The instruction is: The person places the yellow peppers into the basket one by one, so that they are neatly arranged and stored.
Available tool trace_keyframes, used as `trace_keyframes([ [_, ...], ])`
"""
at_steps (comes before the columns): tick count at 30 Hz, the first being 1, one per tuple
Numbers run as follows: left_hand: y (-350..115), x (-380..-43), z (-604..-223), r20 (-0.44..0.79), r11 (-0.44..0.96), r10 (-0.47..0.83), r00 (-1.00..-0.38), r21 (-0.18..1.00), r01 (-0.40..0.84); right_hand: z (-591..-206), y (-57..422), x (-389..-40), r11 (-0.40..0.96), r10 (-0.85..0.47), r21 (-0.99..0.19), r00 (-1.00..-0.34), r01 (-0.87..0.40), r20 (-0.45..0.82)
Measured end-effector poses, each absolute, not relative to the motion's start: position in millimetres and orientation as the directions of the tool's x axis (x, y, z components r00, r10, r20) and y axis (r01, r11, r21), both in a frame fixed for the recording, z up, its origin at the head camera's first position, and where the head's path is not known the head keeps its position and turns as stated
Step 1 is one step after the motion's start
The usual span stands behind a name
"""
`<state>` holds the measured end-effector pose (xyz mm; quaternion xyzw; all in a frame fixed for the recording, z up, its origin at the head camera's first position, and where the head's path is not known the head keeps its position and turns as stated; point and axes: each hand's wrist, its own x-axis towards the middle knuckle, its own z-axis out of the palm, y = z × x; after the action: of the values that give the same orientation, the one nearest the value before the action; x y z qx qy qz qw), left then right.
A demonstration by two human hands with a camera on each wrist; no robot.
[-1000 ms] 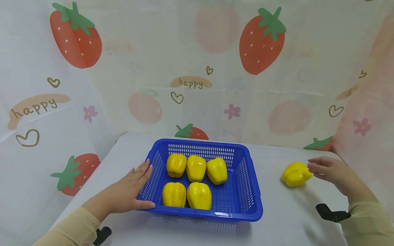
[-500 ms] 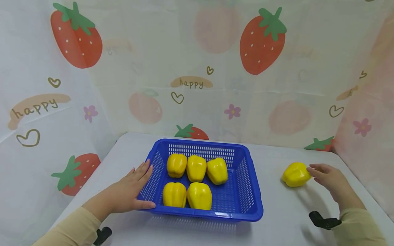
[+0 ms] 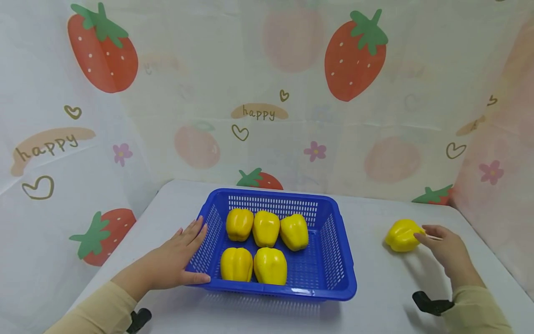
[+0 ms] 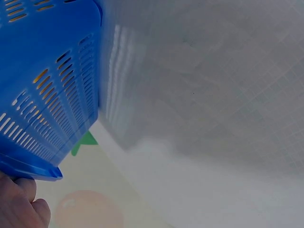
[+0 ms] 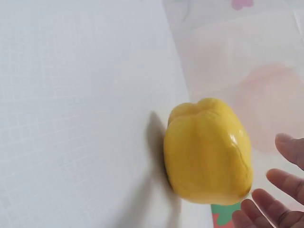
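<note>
In the head view my left hand (image 3: 177,260) rests on the left side of a blue plastic basket (image 3: 319,293), fingers straight along the rim and thumb at the front corner. Several yellow bell peppers (image 3: 270,266) sit inside it in two rows. To the right, a single yellow bell pepper (image 3: 403,235) lies on the white table. My right hand (image 3: 448,250) is at this pepper's right end, its fingertips overlapping the edge in the head view. From the right wrist, the fingers (image 5: 285,184) look extended and spread beside the pepper (image 5: 208,154).
The white table (image 3: 375,287) runs back to a fabric backdrop (image 3: 288,139) printed with strawberries, hearts and flowers. Fabric also hangs at the left and right sides. The front right part of the basket floor (image 3: 306,269) shows bare between the peppers and the wall.
My right hand has come left and nearer to me, up to the lone pepper, which has turned and shifted slightly to the right. The left hand and basket stay put.
</note>
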<state>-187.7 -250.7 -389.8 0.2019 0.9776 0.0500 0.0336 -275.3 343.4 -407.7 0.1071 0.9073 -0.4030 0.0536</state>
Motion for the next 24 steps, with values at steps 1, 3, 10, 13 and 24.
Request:
trace_keyframes([
  [1,-250.8,-187.8,-390.0,-0.046,0.914,0.397,-0.917,0.112,0.39,-408.8,343.8,-275.6,0.655,0.155,-0.714,-0.969,0.246,-0.192],
  [3,-250.8,-187.9,-390.2,-0.046,0.914,0.396,-0.917,0.11,0.39,-411.4,344.3,-276.3,0.659,0.162,-0.708,-0.967,0.254,-0.196],
  [10,-250.6,-187.6,-389.4,-0.052,0.915,0.396,-0.917,0.111,0.389,-416.4,343.0,-278.3,0.653,0.199,-0.698,-0.956,0.292,-0.214],
  [13,-250.2,-187.1,-388.8,-0.055,0.915,0.394,-0.918,0.119,0.386,-417.9,341.9,-279.7,0.638,0.219,-0.702,-0.949,0.316,-0.228],
  [24,-250.6,-187.6,-390.2,-0.057,0.917,0.39,-0.919,0.12,0.381,-424.4,333.5,-284.9,0.577,0.28,-0.723,-0.923,0.381,-0.263],
])
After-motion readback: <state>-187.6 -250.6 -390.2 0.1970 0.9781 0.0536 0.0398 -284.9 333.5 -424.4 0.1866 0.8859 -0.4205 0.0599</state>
